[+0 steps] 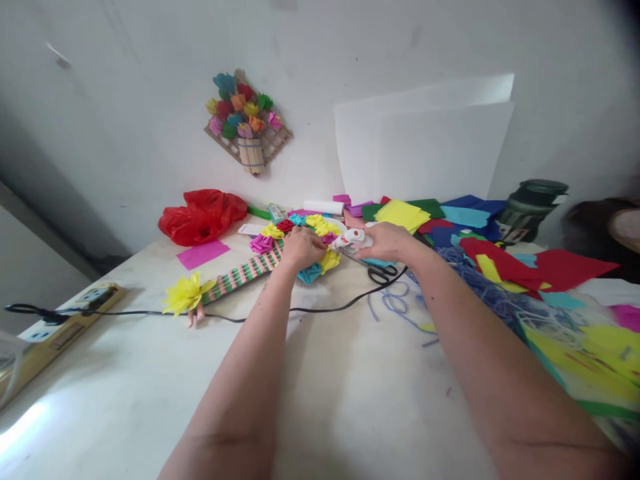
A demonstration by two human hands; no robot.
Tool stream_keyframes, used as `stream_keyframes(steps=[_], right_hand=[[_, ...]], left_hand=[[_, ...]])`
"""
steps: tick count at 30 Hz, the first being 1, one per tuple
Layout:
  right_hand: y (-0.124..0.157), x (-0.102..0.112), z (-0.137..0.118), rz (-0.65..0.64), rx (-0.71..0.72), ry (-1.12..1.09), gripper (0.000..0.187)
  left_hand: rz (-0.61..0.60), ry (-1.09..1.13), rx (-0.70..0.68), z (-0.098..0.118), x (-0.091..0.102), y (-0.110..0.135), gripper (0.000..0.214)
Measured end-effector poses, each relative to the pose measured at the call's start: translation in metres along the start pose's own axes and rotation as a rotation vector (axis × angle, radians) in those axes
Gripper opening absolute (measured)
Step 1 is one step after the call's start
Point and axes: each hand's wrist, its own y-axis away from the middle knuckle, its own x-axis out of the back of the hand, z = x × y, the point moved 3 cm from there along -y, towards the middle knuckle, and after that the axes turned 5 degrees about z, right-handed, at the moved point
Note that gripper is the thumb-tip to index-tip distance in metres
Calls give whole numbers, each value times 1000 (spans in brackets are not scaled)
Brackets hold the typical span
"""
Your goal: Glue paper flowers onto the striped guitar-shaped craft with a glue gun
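Note:
My left hand rests with curled fingers on a cluster of small paper flowers in yellow, pink, red and teal, pressing on one I cannot single out. My right hand is closed on a white glue gun whose nozzle points left toward the flowers. A black cable runs from the gun across the table to the left. A striped green and pink slat panel lies under the flowers, with a big yellow paper flower at its left end.
Black scissors lie just below my right hand. Coloured paper sheets pile up at the right. A red plastic bag, a pink sheet, a power strip, a dark jar and a flower craft on the wall surround the white table.

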Motion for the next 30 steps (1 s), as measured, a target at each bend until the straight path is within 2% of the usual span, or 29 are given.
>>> stream_keyframes(steps=[5,12,20,26,30], right_hand=[[0,0,0,-28,15,9,43],[1,3,3,-9,-1,-16,47],[3,8,9,-6,8,-66,42],[4,15,15,-4,25,-265,37],[6,18,16,-11,-27,-431,34]], left_hand=[[3,-26,-8,2,0,1,17],[-6,-24,-15,1,0,-1,15],[-11,-2,-41,-1,1,-1,17],[-75,8,-29,1,5,-1,23],[-92,-8,-55,4,7,-1,25]])
